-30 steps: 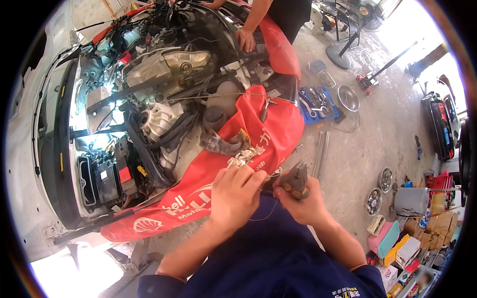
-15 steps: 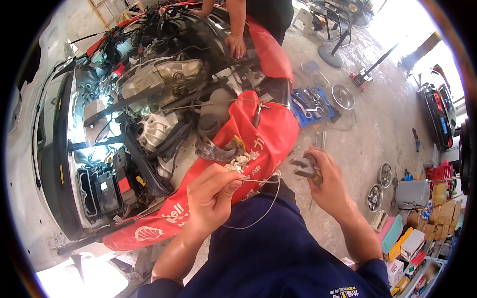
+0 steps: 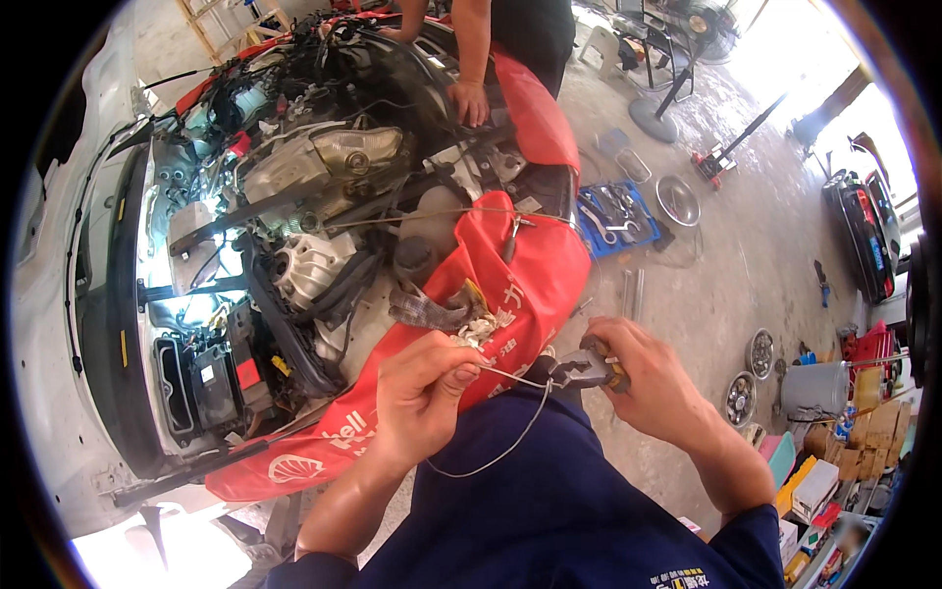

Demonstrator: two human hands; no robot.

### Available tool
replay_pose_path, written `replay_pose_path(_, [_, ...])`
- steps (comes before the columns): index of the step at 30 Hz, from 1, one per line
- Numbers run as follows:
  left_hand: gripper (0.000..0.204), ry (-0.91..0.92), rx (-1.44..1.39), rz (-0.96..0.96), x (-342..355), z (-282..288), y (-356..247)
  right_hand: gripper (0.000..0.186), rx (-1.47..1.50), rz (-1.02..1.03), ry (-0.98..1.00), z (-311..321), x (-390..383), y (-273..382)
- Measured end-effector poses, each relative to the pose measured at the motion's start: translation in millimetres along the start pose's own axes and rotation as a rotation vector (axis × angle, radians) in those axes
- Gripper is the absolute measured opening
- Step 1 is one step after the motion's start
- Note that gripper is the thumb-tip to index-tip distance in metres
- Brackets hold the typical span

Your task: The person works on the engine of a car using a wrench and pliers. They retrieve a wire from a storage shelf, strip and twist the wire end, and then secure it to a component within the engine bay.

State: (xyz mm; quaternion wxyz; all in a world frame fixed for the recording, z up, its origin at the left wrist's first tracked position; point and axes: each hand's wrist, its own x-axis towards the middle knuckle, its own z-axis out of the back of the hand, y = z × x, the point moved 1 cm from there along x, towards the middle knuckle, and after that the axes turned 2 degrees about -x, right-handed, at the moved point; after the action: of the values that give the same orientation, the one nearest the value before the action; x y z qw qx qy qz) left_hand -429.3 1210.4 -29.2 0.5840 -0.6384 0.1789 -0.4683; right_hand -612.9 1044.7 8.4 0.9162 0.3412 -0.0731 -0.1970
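My left hand point(image 3: 424, 395) is closed, pinching a thin pale wire point(image 3: 510, 376) between thumb and fingertips. From there the wire runs right to a bend and curves back below in a loose loop against my dark blue shirt. My right hand point(image 3: 655, 381) is wrapped round the handles of a pair of pliers point(image 3: 586, 369). The plier jaws point left and lie at the wire's bend; whether they grip it I cannot tell. Just beyond my left hand, a crumpled whitish rag point(image 3: 478, 330) and a grey cloth point(image 3: 432, 310) lie on the red fender cover point(image 3: 535, 255).
The open engine bay point(image 3: 294, 196) fills the left side. Another person's hand point(image 3: 469, 102) rests on its far edge. A second pair of pliers point(image 3: 512, 236) lies on the cover. On the floor at right are a blue tool tray point(image 3: 645, 236), a metal bowl point(image 3: 679, 200) and stacked boxes point(image 3: 814, 491).
My right hand has moved left with the pliers, bringing the jaws from beside the wire to its bend. My left hand keeps its pinch, almost unmoved.
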Motion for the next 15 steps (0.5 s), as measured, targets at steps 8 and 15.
replay_pose_path(8, [0.005,-0.009,-0.003,-0.011,3.8,2.2,1.7,0.038,0.033,0.001,0.089,1.1,3.4,3.1])
replay_pose_path(15, [0.005,-0.004,-0.021,-0.016,1.4,4.9,8.3,0.042,0.160,-0.071,0.186,-2.8,5.3,3.8])
